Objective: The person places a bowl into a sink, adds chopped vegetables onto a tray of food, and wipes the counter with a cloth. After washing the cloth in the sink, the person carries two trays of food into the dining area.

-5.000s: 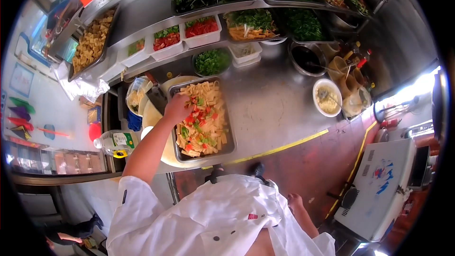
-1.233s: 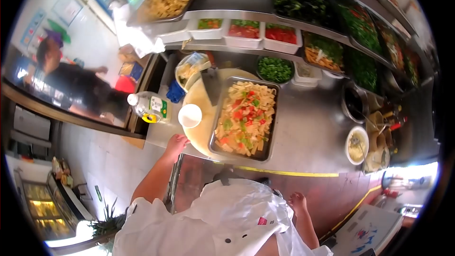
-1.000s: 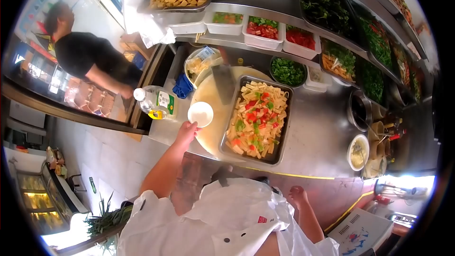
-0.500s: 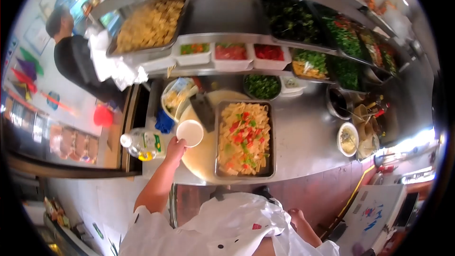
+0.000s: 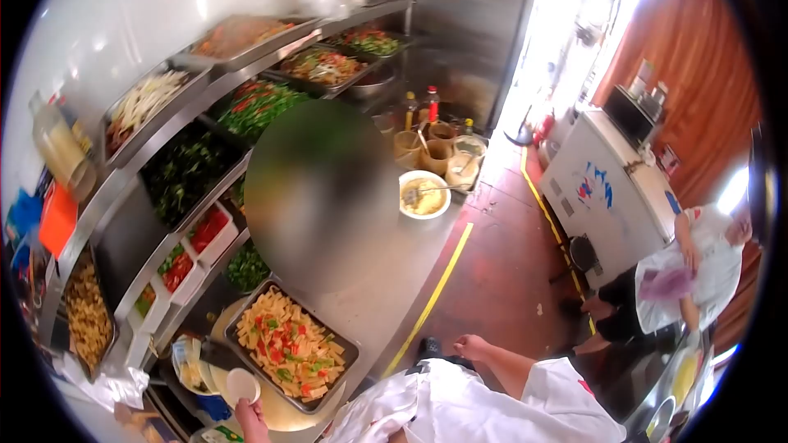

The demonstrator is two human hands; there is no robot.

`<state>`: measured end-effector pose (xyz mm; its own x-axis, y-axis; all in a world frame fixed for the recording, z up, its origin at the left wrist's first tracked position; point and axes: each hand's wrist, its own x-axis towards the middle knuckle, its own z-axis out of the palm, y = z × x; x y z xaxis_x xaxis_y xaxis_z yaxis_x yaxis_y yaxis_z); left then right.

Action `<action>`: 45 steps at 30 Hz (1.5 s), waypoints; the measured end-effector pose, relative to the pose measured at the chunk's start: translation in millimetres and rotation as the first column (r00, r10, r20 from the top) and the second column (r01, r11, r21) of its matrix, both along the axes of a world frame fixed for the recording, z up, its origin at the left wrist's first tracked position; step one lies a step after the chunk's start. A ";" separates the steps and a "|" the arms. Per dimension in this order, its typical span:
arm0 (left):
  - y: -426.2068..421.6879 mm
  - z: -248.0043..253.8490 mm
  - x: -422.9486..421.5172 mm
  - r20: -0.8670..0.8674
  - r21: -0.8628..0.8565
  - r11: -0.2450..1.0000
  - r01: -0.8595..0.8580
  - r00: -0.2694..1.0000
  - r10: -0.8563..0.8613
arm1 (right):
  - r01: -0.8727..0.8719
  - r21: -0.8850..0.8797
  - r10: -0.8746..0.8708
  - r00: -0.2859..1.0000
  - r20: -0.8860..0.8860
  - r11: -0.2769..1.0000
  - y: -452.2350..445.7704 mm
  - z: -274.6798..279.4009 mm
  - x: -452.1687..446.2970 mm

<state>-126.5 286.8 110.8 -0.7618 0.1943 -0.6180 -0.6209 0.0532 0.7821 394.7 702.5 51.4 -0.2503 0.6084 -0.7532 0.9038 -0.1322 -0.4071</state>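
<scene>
A white cup (image 5: 244,385) is gripped at its rim by my left hand (image 5: 252,420), low at the left of the view. The cup is beside the left edge of a metal tray (image 5: 351,354) of pale cut strips (image 5: 283,340) topped with red and green pepper pieces. That tray sits partly on a round cutting board (image 5: 308,420). My right hand (image 5: 470,347) hangs past the counter's front edge, over the floor. Its fingers look loosely curled, and nothing shows in them.
Racks with trays of greens (image 5: 185,168) and cut vegetables run along the left. A white bowl (image 5: 425,195) with spoons stands near brown jars (image 5: 437,152). A blurred disc hides part of the counter. Another person (image 5: 698,254) stands far right by a white freezer (image 5: 599,189).
My view has swung to the right, bringing the freezer and another person into sight. The white cup stays in my left hand; the tray now appears lower and further left.
</scene>
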 end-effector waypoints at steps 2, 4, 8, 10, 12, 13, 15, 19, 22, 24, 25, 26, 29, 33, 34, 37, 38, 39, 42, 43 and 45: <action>22.0 23.8 14.2 0.067 -0.065 0.996 -0.054 0.996 0.059 | -0.038 0.005 0.038 0.997 0.071 0.999 -2.3 -0.6 19.4; 41.9 49.9 28.6 0.128 -0.135 0.981 -0.136 0.980 0.154 | -0.005 -0.007 0.006 0.996 0.085 1.000 1.2 -45.5 57.0; -7.9 -31.8 14.9 0.078 -0.072 0.980 -0.187 0.978 0.193 | 0.136 -0.130 -0.125 0.988 0.091 0.982 15.1 -160.7 137.9; -26.6 -67.2 1.8 0.083 -0.044 0.981 -0.187 0.978 0.190 | -0.002 -0.147 0.031 0.981 0.193 0.989 21.2 -151.1 159.6; -24.8 -69.1 8.5 0.103 -0.014 0.953 -0.302 0.948 0.302 | -0.036 -0.162 0.069 0.977 0.200 0.986 35.7 -144.5 166.1; -27.8 -69.6 13.2 0.100 -0.047 0.938 -0.342 0.933 0.345 | 0.044 -0.175 -0.018 0.988 0.151 0.984 42.9 -143.7 167.0; -23.4 -53.6 26.6 0.143 -0.105 0.917 -0.384 0.907 0.396 | 0.254 -0.223 -0.255 0.967 0.025 0.941 58.6 -152.8 161.9; 17.3 -1.5 94.8 0.123 -0.375 0.927 0.016 0.992 0.032 | 0.260 -0.297 -0.288 0.956 -0.054 0.919 86.9 -97.1 115.7; 43.6 -4.6 142.8 0.307 -0.315 0.933 0.174 0.949 -0.073 | 0.221 -0.298 -0.252 0.965 -0.068 0.929 100.3 -67.4 99.2; 67.5 -7.6 170.1 0.299 -0.073 0.997 -0.022 0.953 0.043 | 0.242 -0.349 -0.294 0.950 -0.107 0.905 106.9 -77.8 98.4; 65.4 -34.6 170.6 0.352 0.001 0.979 -0.205 0.916 0.191 | 0.263 -0.407 -0.343 0.930 -0.135 0.875 114.9 -106.3 117.6; 73.0 -38.5 174.0 0.335 0.021 0.940 -0.341 0.888 0.315 | 0.282 -0.465 -0.392 0.907 -0.157 0.839 123.3 -139.2 138.8; 82.4 -62.9 177.5 0.285 0.016 0.898 -0.439 0.863 0.417 | 0.330 -0.576 -0.479 0.869 -0.124 0.748 143.3 -160.6 167.1; 92.2 -37.9 193.5 0.346 0.083 0.890 -0.448 0.851 0.395 | 0.339 -0.616 -0.481 0.873 -0.075 0.711 172.2 -170.4 176.9; 85.8 -31.3 196.0 0.363 0.072 0.904 -0.422 0.855 0.370 | 0.339 -0.619 -0.481 0.874 -0.072 0.709 179.4 -172.4 177.2; 53.1 -6.8 197.0 0.271 -0.023 0.951 -0.308 0.914 0.303 | 0.311 -0.616 -0.461 0.882 -0.096 0.724 193.7 -186.4 170.9; 32.4 -11.9 195.4 0.144 -0.106 0.962 -0.250 0.954 0.264 | 0.284 -0.605 -0.436 0.892 -0.116 0.743 196.8 -193.1 166.5; 11.8 -11.6 186.9 0.021 -0.252 0.960 -0.118 0.992 0.127 | 0.241 -0.590 -0.391 0.910 -0.138 0.770 196.8 -202.9 165.1; -39.8 -16.1 157.8 -0.328 -0.361 0.871 -0.333 0.920 0.216 | 0.052 -0.476 -0.165 0.966 -0.200 0.878 174.2 -206.6 140.8; -64.8 -20.3 141.7 -0.325 -0.388 0.848 -0.363 0.914 0.242 | 0.130 -0.522 -0.269 0.942 -0.199 0.843 160.4 -188.8 125.3; -99.8 -27.7 116.0 -0.317 -0.458 0.741 -0.492 0.869 0.381 | 0.273 -0.610 -0.466 0.866 -0.181 0.744 133.8 -159.3 96.1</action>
